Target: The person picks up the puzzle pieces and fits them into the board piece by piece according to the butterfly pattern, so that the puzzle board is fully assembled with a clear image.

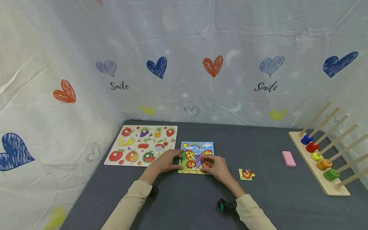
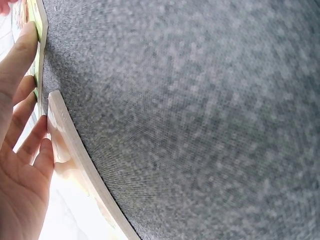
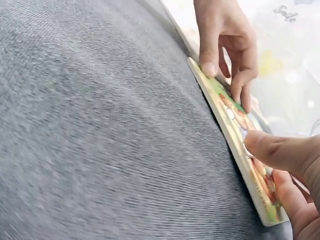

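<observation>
A small butterfly jigsaw puzzle board (image 1: 196, 145) with a rainbow and sky lies on the dark table. At its left edge, my left hand (image 1: 166, 160) holds the board, thumb near the lower corner and fingers higher up. My right hand (image 1: 219, 166) is bent over the butterfly's right half, thumb and fingertips on a puzzle piece (image 1: 197, 161) by the purple body; the fingers partly cover it. In the right wrist view the thumb (image 3: 265, 145) lies on the picture. A loose puzzle piece (image 1: 245, 174) with an orange swirl sits right of the right hand.
A fruit puzzle board (image 1: 138, 150) lies left of the butterfly board, close to the left hand. A pink block (image 1: 288, 159) is on the right. Beyond it stands a wooden peg rack (image 1: 313, 164) with coloured rings. A heart-printed curtain (image 1: 184, 92) borders the table.
</observation>
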